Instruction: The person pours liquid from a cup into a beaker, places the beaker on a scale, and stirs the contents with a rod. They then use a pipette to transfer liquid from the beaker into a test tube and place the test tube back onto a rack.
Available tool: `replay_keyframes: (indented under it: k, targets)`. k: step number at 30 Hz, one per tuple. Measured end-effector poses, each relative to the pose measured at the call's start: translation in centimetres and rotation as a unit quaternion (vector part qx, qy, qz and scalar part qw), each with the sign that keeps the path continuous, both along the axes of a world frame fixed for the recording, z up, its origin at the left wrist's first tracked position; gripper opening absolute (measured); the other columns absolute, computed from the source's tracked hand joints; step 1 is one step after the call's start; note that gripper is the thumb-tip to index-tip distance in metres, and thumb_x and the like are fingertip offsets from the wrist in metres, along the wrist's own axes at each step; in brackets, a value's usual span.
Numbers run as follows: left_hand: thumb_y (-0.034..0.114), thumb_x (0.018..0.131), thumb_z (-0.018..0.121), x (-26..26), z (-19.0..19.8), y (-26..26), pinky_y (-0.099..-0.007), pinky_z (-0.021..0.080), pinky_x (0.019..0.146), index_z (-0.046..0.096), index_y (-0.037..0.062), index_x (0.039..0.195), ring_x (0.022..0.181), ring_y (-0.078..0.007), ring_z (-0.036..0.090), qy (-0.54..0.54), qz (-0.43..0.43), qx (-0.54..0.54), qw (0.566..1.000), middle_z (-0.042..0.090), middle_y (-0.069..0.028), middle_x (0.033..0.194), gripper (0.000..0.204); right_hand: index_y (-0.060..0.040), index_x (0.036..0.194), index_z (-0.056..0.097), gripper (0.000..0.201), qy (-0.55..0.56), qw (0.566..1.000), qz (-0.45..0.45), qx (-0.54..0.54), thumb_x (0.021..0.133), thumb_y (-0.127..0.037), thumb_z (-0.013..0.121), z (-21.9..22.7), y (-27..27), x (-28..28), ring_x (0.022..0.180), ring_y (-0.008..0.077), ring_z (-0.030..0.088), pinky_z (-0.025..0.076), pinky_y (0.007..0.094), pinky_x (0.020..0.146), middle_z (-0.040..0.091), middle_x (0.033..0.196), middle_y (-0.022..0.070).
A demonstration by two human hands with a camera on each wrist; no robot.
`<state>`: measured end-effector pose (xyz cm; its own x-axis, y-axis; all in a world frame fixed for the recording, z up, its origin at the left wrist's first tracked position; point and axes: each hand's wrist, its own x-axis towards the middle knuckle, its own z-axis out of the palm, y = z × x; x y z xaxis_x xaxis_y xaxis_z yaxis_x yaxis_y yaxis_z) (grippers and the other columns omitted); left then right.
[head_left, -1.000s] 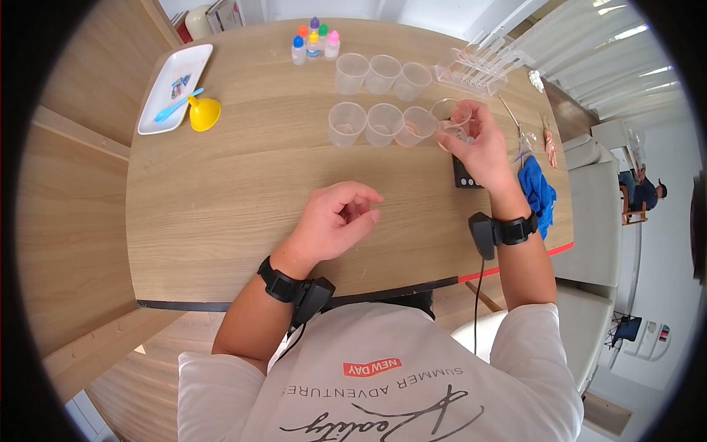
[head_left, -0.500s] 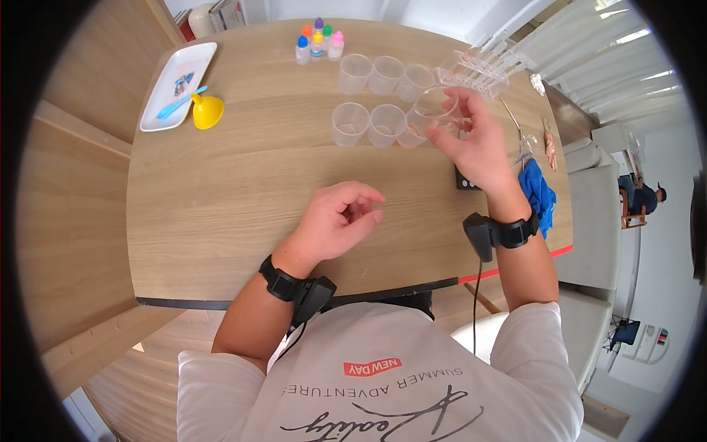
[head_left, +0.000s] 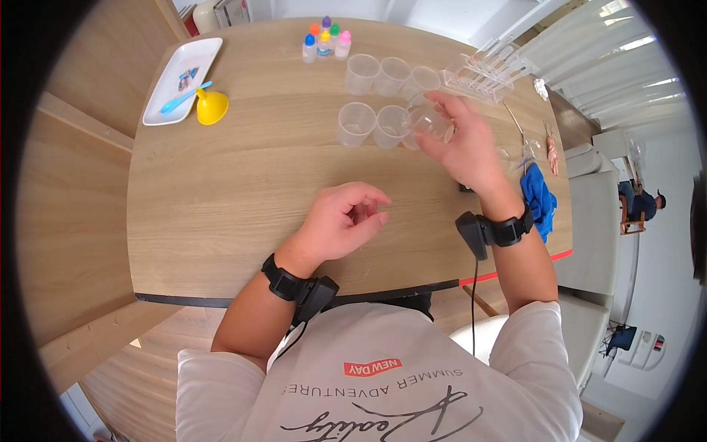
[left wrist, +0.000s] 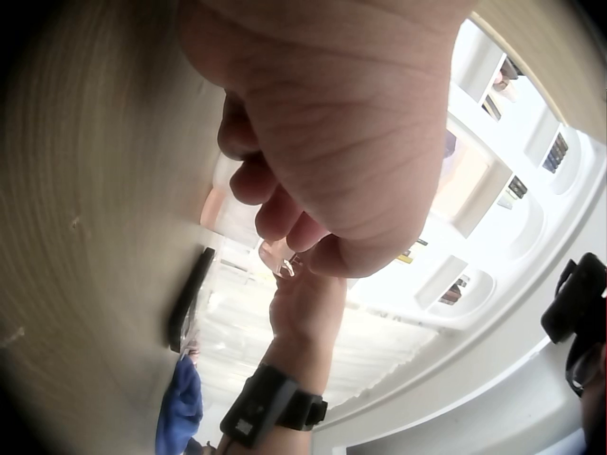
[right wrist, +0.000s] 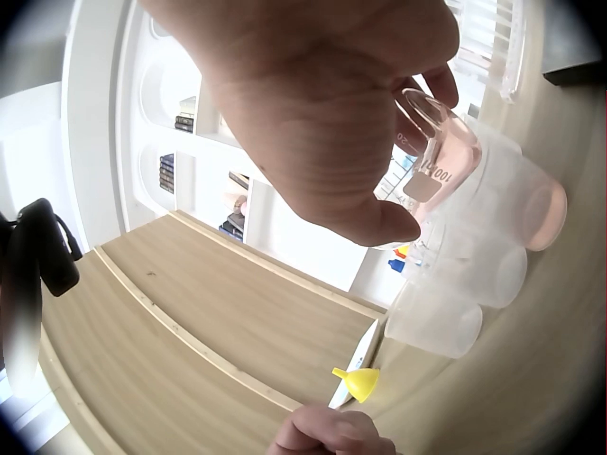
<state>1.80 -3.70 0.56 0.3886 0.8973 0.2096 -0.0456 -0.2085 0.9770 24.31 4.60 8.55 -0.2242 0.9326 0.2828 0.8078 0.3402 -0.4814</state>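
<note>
In the head view my right hand (head_left: 465,140) grips a clear glass beaker (head_left: 428,116) by its side, above the right end of the front row of plastic cups. The right wrist view shows the beaker (right wrist: 444,156) tilted, with a 100 ml mark and pale pink liquid inside. Behind it stands a cup (right wrist: 546,213) with pink liquid at its bottom. Two more front cups, the left one (head_left: 356,125) and the middle one (head_left: 390,127), stand beside it. My left hand (head_left: 345,221) holds nothing, its fingers loosely curled over the near table.
Behind are three more cups (head_left: 362,75), several dropper bottles (head_left: 325,46) and a clear test-tube rack (head_left: 479,77). A white tray (head_left: 193,57) and yellow funnel (head_left: 212,108) sit far left. A blue cloth (head_left: 539,193) lies right, near a black device (head_left: 465,188) mostly hidden by my hand.
My right hand has carried the beaker left, from over the black device to the third front cup, and tilted it. The left hand stays almost still.
</note>
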Motion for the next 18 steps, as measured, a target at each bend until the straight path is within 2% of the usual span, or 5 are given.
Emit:
replay_keyframes:
  k: [2,4,18]
  targets:
    - [0.001,0.086,0.070,0.02,-0.06,0.03,-0.0204,0.038,0.053,0.069,0.0060,0.102,0.059,-0.0028,0.046,0.004,0.002,0.008,1.000,0.054,0.0056,0.070,0.016,-0.0104,0.126,0.062,0.055,-0.004,1.000,0.002,0.000,0.074,-0.020,0.078,0.06,0.02,-0.16,0.107,0.0328,0.062,0.052,0.0416,0.088,0.063,0.111,0.0141]
    - [0.004,0.084,0.072,0.08,-0.22,0.09,-0.0226,0.039,0.049,0.068,0.0057,0.100,0.054,-0.0062,0.049,-0.003,0.005,0.012,1.000,0.060,0.0005,0.068,0.017,-0.0105,0.126,0.062,0.055,-0.008,1.000,0.003,0.000,0.074,-0.020,0.078,0.08,0.05,-0.26,0.107,0.0335,0.061,0.052,0.0419,0.089,0.063,0.111,0.0141]
    - [0.004,0.084,0.071,-0.01,0.11,0.05,-0.0223,0.040,0.050,0.068,0.0055,0.101,0.055,-0.0059,0.051,0.000,-0.003,0.006,1.000,0.061,-0.0002,0.071,0.017,-0.0110,0.127,0.063,0.056,-0.022,1.000,0.019,0.006,0.074,-0.019,0.077,0.05,0.54,-0.34,0.112,0.0354,0.058,0.049,0.0432,0.096,0.063,0.116,0.0139]
